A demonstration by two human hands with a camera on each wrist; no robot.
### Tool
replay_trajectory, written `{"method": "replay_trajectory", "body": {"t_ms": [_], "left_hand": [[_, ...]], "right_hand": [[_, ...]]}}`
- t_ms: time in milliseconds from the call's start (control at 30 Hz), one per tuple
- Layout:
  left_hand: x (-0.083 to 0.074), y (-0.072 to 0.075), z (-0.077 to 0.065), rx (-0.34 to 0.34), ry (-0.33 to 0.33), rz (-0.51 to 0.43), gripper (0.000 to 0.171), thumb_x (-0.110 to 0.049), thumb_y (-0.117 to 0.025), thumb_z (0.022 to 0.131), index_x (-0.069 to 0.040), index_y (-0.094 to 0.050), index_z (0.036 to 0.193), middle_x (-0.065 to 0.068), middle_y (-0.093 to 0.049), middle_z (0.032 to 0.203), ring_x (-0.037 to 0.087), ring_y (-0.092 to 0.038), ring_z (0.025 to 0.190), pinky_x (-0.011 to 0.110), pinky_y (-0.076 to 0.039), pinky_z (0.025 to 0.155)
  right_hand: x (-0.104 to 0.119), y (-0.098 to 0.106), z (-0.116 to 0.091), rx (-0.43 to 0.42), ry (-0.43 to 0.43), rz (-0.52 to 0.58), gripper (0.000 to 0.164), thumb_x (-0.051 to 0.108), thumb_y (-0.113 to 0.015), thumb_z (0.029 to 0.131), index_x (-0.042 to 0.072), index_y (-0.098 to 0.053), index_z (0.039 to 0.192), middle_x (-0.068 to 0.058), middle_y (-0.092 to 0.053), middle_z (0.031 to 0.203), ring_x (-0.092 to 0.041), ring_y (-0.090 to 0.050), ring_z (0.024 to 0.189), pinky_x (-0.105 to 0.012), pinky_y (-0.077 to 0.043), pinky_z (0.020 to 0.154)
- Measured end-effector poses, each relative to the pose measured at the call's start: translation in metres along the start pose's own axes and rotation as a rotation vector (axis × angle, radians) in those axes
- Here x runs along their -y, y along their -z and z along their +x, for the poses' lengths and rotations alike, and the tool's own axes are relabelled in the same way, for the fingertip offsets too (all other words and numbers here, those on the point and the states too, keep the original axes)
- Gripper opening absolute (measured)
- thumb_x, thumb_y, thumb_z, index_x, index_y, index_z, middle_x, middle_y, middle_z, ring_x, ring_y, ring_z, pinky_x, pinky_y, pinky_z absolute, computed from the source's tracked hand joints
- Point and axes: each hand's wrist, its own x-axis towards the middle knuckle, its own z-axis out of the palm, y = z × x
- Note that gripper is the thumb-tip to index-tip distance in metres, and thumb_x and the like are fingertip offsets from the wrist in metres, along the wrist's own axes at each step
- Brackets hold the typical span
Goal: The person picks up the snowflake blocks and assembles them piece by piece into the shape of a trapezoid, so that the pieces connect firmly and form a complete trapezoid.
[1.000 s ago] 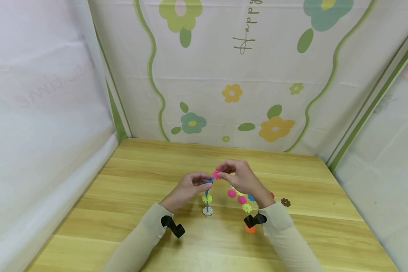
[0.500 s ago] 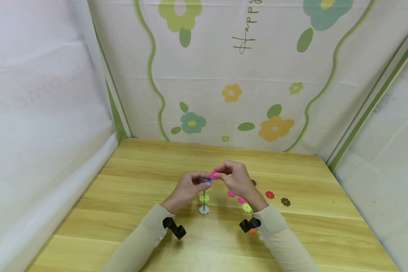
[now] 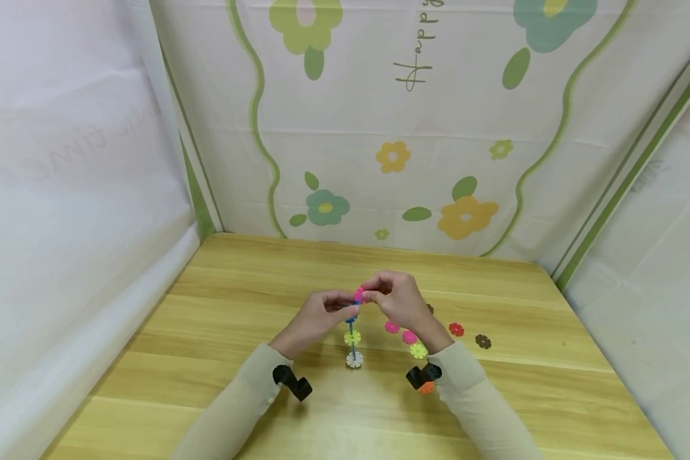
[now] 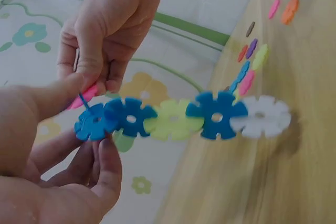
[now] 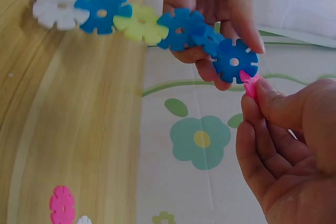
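A chain of slotted plastic snowflake discs rises from a white disc (image 3: 354,360), through a blue disc (image 4: 224,129) and a yellow disc (image 4: 167,127), to several blue ones at the upper end. My left hand (image 3: 317,321) grips that upper blue end between thumb and fingers. Between thumb and forefinger, my right hand (image 3: 401,303) pinches a pink disc (image 5: 250,84). The pink disc's edge meets the rim of the end blue disc (image 5: 227,65) at a slot in the right wrist view. My right fingers hide much of the pink disc.
Loose discs lie on the wooden table (image 3: 236,268) to the right, among them a pink disc (image 3: 409,337), a yellow disc (image 3: 418,351), a red disc (image 3: 457,329), a brown disc (image 3: 483,341) and an orange disc (image 3: 426,387). Printed cloth walls stand behind and at both sides.
My right hand has moved slightly left, bringing the pink disc from beside the blue end disc to against it. The red disc has come fully into sight. The chain's lower end has swayed slightly.
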Motion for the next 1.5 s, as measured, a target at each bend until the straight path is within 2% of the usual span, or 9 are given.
{"method": "replay_trajectory", "body": {"t_ms": [133, 333, 400, 567, 733, 933, 1100, 1267, 1500], "left_hand": [[-0.004, 0.004, -0.001, 0.019, 0.026, -0.025, 0.035, -0.041, -0.066, 0.105, -0.018, -0.073, 0.13, 0.005, -0.074, 0.128, 0.019, -0.068, 0.116, 0.049, -0.053, 0.11], [-0.001, 0.005, 0.002, -0.031, -0.012, -0.045, 0.032, -0.036, -0.066, 0.106, -0.014, -0.073, 0.129, 0.006, -0.073, 0.128, 0.027, -0.068, 0.12, 0.055, -0.049, 0.113], [-0.001, 0.005, 0.003, -0.045, -0.016, -0.04, 0.031, -0.035, -0.067, 0.105, -0.014, -0.073, 0.127, 0.006, -0.073, 0.126, 0.023, -0.069, 0.117, 0.05, -0.052, 0.111], [-0.002, 0.003, 0.003, -0.052, -0.028, -0.046, 0.028, -0.031, -0.07, 0.104, -0.011, -0.074, 0.123, 0.009, -0.075, 0.121, 0.018, -0.071, 0.108, 0.046, -0.056, 0.103], [0.0, -0.001, 0.003, -0.028, -0.039, -0.069, 0.023, -0.023, -0.072, 0.103, -0.006, -0.072, 0.118, 0.012, -0.074, 0.118, 0.021, -0.073, 0.106, 0.049, -0.058, 0.102], [0.003, -0.003, 0.004, -0.02, -0.038, -0.069, 0.021, -0.019, -0.07, 0.104, -0.002, -0.071, 0.116, 0.014, -0.074, 0.117, 0.025, -0.073, 0.106, 0.046, -0.059, 0.099], [0.004, -0.003, 0.005, -0.029, -0.026, -0.047, 0.02, -0.021, -0.068, 0.105, -0.005, -0.072, 0.117, 0.012, -0.075, 0.116, 0.03, -0.072, 0.107, 0.051, -0.058, 0.099], [0.005, -0.003, 0.004, -0.034, -0.016, -0.033, 0.019, -0.022, -0.068, 0.105, -0.007, -0.072, 0.116, 0.011, -0.076, 0.113, 0.035, -0.071, 0.108, 0.053, -0.057, 0.098], [0.006, -0.003, 0.001, -0.029, -0.019, -0.049, 0.018, -0.021, -0.066, 0.106, -0.006, -0.071, 0.116, 0.012, -0.076, 0.113, 0.039, -0.069, 0.112, 0.059, -0.054, 0.104]], "right_hand": [[-0.001, 0.005, 0.001, 0.038, -0.011, -0.019, 0.007, 0.009, -0.077, 0.097, 0.014, -0.081, 0.097, -0.002, -0.079, 0.09, -0.013, -0.072, 0.076, -0.026, -0.058, 0.066], [0.001, 0.008, 0.003, 0.104, -0.032, -0.035, 0.006, 0.008, -0.077, 0.097, 0.013, -0.08, 0.098, -0.001, -0.079, 0.091, -0.01, -0.073, 0.077, -0.035, -0.063, 0.072], [0.001, 0.008, 0.003, 0.126, -0.03, -0.038, 0.006, 0.008, -0.076, 0.097, 0.012, -0.08, 0.099, -0.001, -0.079, 0.091, -0.011, -0.073, 0.077, -0.036, -0.064, 0.073], [0.001, 0.007, 0.004, 0.171, -0.02, -0.028, 0.007, 0.007, -0.075, 0.098, 0.011, -0.08, 0.1, -0.003, -0.079, 0.092, -0.013, -0.074, 0.077, -0.032, -0.063, 0.072], [-0.001, 0.004, 0.004, 0.2, -0.021, -0.012, 0.01, 0.004, -0.073, 0.098, 0.01, -0.08, 0.102, -0.005, -0.08, 0.094, -0.012, -0.074, 0.078, -0.027, -0.062, 0.071], [-0.003, 0.005, 0.004, 0.234, -0.032, -0.026, 0.011, 0.006, -0.071, 0.101, 0.011, -0.08, 0.105, -0.003, -0.08, 0.095, -0.011, -0.074, 0.08, -0.026, -0.062, 0.073], [-0.005, 0.015, 0.002, 0.225, -0.037, -0.08, 0.012, 0.015, -0.069, 0.104, 0.014, -0.08, 0.108, -0.004, -0.08, 0.1, -0.01, -0.073, 0.085, -0.026, -0.062, 0.078], [-0.015, 0.03, -0.003, 0.192, -0.078, -0.142, 0.012, 0.02, -0.071, 0.103, 0.016, -0.079, 0.11, -0.002, -0.079, 0.103, -0.011, -0.073, 0.089, -0.028, -0.062, 0.083], [-0.041, 0.039, -0.016, 0.218, -0.181, -0.176, 0.014, 0.017, -0.073, 0.101, 0.009, -0.077, 0.111, -0.002, -0.077, 0.1, -0.023, -0.074, 0.091, -0.027, -0.061, 0.079]]}}
